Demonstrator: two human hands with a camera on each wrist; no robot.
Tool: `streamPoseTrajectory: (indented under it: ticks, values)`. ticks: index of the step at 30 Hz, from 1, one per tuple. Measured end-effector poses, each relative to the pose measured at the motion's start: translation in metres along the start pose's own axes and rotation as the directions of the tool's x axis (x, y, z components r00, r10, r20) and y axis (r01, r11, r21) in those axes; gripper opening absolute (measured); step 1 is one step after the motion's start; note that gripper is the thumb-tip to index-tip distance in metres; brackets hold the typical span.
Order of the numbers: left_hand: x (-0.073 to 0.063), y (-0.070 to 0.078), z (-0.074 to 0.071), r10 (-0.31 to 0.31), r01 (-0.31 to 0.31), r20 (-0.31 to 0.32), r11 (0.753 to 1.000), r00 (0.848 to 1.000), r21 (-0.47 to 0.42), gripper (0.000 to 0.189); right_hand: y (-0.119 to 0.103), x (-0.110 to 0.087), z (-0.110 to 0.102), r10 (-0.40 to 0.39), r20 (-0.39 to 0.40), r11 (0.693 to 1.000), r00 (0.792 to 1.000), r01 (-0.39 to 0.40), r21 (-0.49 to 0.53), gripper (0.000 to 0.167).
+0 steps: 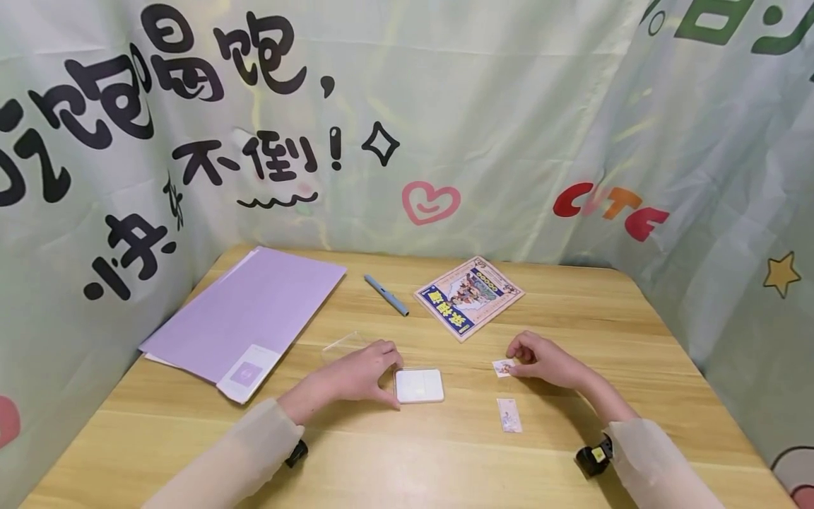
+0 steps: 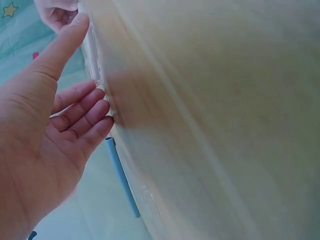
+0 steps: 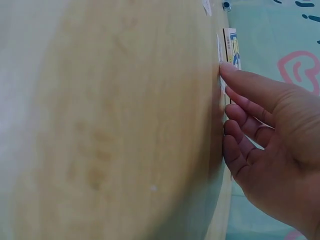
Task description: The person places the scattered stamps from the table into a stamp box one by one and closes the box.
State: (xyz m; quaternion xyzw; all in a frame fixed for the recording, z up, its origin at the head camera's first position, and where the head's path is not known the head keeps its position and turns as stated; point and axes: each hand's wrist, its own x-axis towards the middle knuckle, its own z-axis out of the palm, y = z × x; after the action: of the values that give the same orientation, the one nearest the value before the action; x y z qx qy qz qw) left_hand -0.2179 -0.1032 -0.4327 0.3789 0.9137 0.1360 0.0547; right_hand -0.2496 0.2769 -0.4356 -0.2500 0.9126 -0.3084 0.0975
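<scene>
A small white rectangular case point(image 1: 418, 386) lies flat on the table in the middle of the head view. My left hand point(image 1: 361, 372) holds it at its left end, thumb at the near corner and index finger at the far one. To the right, my right hand point(image 1: 548, 362) pinches the edge of a small printed card point(image 1: 502, 367) close over the tabletop; its fingertips hide part of the card. Just nearer to me lies a second small printed card point(image 1: 509, 415). Behind the left hand is a clear plastic lid point(image 1: 343, 343), partly covered by that hand.
At the left lies a large purple folder point(image 1: 254, 311) with a pale label. A blue pen point(image 1: 386, 295) and a colourful printed booklet point(image 1: 470, 297) lie toward the back of the wooden table point(image 1: 394, 466). A printed curtain point(image 1: 496, 106) hangs behind and at both sides.
</scene>
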Motion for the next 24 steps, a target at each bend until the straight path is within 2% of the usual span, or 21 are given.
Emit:
streamPoseTrajectory:
  ticks: [8,24]
  values:
    - [0.0003,-0.0002,-0.0001,0.004,-0.004,-0.007,1.0,1.0,0.006,0.059,-0.0006,0.0017,-0.0019,-0.006,0.017,1.0,1.0,0.006,-0.015,0.021]
    - [-0.0009,-0.0004,0.001,-0.001,0.001,0.012,1.0,1.0,-0.019,0.058,-0.0033,0.0024,-0.0017,0.049,0.042,0.997,0.998,-0.051,0.066,0.022]
